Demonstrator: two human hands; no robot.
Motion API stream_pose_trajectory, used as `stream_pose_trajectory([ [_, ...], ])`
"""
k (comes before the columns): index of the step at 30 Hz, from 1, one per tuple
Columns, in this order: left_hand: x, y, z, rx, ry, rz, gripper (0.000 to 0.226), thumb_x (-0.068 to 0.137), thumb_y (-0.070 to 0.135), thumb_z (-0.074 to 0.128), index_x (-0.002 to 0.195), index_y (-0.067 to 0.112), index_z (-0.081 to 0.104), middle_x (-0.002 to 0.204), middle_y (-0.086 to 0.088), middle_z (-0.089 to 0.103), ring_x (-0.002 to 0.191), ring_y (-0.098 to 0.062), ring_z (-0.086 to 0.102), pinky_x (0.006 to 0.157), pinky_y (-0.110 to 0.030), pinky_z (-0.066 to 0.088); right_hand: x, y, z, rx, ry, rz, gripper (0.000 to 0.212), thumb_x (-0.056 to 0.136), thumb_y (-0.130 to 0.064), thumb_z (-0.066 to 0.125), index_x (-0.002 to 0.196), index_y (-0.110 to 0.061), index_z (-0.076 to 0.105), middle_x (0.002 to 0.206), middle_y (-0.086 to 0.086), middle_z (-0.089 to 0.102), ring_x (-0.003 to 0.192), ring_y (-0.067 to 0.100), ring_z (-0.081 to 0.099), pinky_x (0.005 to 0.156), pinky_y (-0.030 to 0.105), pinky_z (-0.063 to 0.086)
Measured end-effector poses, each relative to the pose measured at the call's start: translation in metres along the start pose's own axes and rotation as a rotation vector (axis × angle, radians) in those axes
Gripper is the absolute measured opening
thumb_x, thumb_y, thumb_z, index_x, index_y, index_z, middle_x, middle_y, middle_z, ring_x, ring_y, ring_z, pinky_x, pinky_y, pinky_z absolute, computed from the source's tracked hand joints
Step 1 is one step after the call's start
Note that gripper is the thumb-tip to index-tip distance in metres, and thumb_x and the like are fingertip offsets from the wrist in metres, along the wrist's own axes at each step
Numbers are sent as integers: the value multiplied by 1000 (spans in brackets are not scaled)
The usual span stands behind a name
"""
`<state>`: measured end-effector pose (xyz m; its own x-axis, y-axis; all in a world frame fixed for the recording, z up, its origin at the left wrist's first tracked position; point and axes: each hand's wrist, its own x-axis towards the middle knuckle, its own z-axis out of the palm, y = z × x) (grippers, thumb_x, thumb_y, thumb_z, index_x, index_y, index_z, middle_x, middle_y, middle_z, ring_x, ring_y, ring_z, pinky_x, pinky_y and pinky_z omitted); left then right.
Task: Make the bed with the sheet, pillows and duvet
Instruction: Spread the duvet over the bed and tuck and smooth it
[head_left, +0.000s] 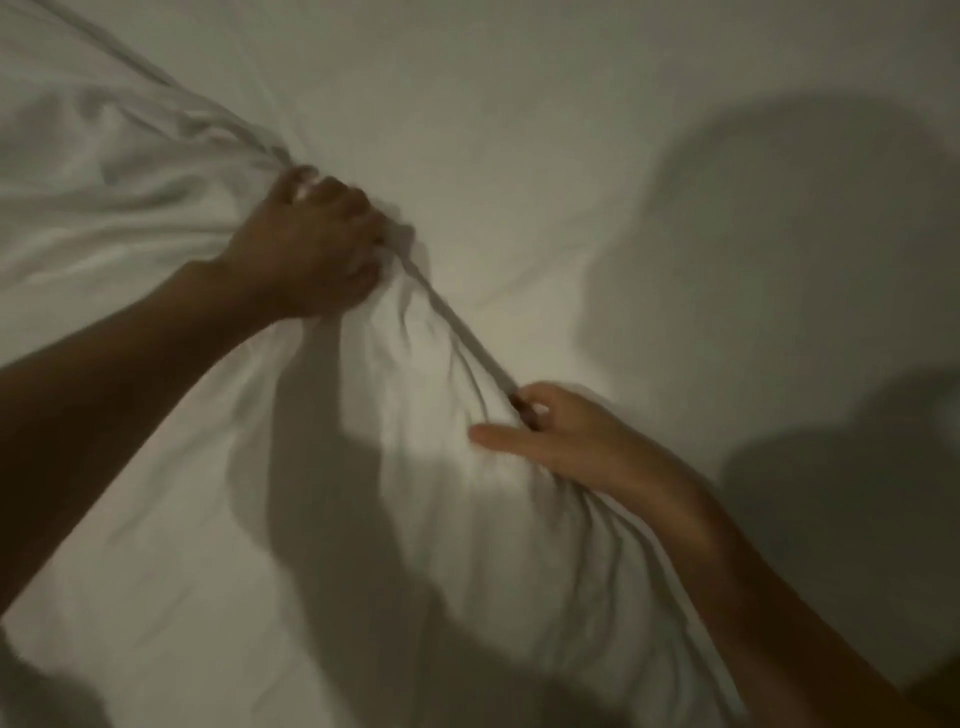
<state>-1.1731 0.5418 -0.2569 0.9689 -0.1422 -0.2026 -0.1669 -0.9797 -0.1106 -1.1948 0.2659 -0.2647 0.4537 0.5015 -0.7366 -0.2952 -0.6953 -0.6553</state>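
White bed (571, 130) lies smooth toward its far edge; left hand (306, 249) fists the duvet (130, 218), right hand (561, 436) pinches its taut hem, running diagonally.

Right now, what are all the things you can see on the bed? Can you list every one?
loose sheet: one, white, bunched and creased, from upper left down to the bottom middle, its edge pulled tight between both hands
flat bedding underneath: one, white, smooth, top and right of the picture
shadows: dark grey, on the right and under the arms
left hand: one, upper middle, gripping a bunch of the loose sheet
right hand: one, lower right, fingers pinching the sheet's edge, thumb out
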Motion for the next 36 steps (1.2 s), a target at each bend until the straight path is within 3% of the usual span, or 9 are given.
stream_pose_trajectory([
  [5, -51, 102, -7, -153, -59, 368, 62, 89, 65, 31, 89, 16, 67, 86, -2, 66, 88, -26, 62, 98, -42, 38, -81, 52, 26, -304, -120, 49, 66, 71, -60, 71, 125, -26, 55, 119, -8, 61, 107, 11, 59, 88, 24, 45],
  [8, -61, 146, -7, -211, -149, 306, 66, 91, 66, 18, 55, 19, 48, 56, -2, 61, 57, -22, 59, 79, -30, 44, -87, 80, 20, 182, -321, 135, 47, 69, -51, 79, 107, -27, 67, 112, -8, 70, 103, 9, 65, 96, 29, 49],
  [10, -65, 161, 1, -194, -111, 191, 65, 93, 60, 20, 50, 19, 45, 53, -3, 61, 54, -22, 59, 77, -30, 46, -83, 98, 18, 269, -330, 183, 59, 62, -59, 79, 103, -17, 71, 102, 0, 74, 96, 17, 69, 95, 40, 52],
  [13, -71, 191, 4, -64, -214, -3, 49, 94, 44, 28, 87, 18, 69, 96, -8, 70, 97, -28, 60, 97, -38, 35, -75, 104, 31, -194, -74, 101, 64, 78, -66, 60, 107, -10, 67, 97, 4, 71, 87, 22, 66, 81, 30, 51],
  [16, -77, 244, -19, -133, -324, -254, 39, 99, 36, 34, 121, 13, 56, 125, -11, 57, 118, -31, 49, 104, -38, 29, -104, 105, 22, -387, 223, -65, 36, 92, -45, 51, 114, -17, 61, 114, 6, 66, 103, 28, 61, 80, 30, 45],
  [25, -96, 475, -166, -1223, -260, -580, 34, 98, 37, 45, 116, 12, 59, 117, -2, 63, 106, -18, 57, 82, -26, 38, -318, 221, -130, -2, 251, 105, 24, 97, -30, 49, 86, -11, 60, 98, 15, 63, 99, 30, 61, 88, 39, 48],
  [28, -100, 549, -204, -1610, -223, -679, 29, 100, 33, 42, 110, 12, 60, 112, -5, 65, 105, -19, 61, 91, -33, 46, -390, 276, -163, 293, 309, 195, 17, 98, -22, 50, 87, -14, 58, 95, 13, 64, 81, 17, 63, 68, 22, 52],
  [30, -97, 593, -221, -1658, -240, -649, 28, 101, 27, 39, 109, 10, 59, 112, -8, 65, 104, -21, 61, 94, -36, 46, -435, 304, -178, 436, 364, 229, 12, 99, -21, 49, 94, -13, 56, 98, 10, 64, 76, 10, 60, 58, 14, 45],
  [36, -90, 678, -234, -1572, -503, -579, 24, 101, 24, 40, 93, 15, 61, 97, -7, 64, 82, -13, 59, 74, -24, 44, -518, 372, -209, 764, 548, 283, 34, 102, -20, 42, 134, -11, 47, 127, 12, 58, 111, 21, 56, 98, 34, 42],
])
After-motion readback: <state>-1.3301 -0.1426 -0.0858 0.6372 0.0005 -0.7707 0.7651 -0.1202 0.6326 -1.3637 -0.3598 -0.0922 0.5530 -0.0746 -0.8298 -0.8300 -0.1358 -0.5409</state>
